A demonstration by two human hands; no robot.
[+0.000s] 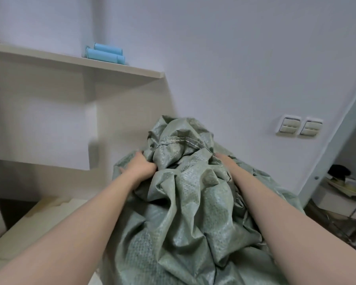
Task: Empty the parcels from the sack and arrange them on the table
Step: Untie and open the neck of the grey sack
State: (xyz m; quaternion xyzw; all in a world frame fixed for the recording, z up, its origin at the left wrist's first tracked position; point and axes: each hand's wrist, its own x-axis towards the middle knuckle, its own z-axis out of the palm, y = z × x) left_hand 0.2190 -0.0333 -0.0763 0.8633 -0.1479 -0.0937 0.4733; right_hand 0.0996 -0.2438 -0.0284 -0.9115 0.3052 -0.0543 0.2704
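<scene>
**Green woven sack [193, 202] heaped at centre frame**

I see the sack filling the lower centre of the frame, heavily crumpled, with its stitched hem bunched at the top. My left hand [140, 167] grips a fold of the fabric just left of that hem, fingers curled into it. My right hand [222, 159] is pushed into the folds on the right. Its fingers are hidden, so I cannot tell whether it grips. A pale tabletop [39, 223] shows at lower left beside the sack. At upper left, two light blue rolls [104, 53] lie on a shelf [132, 68].
</scene>
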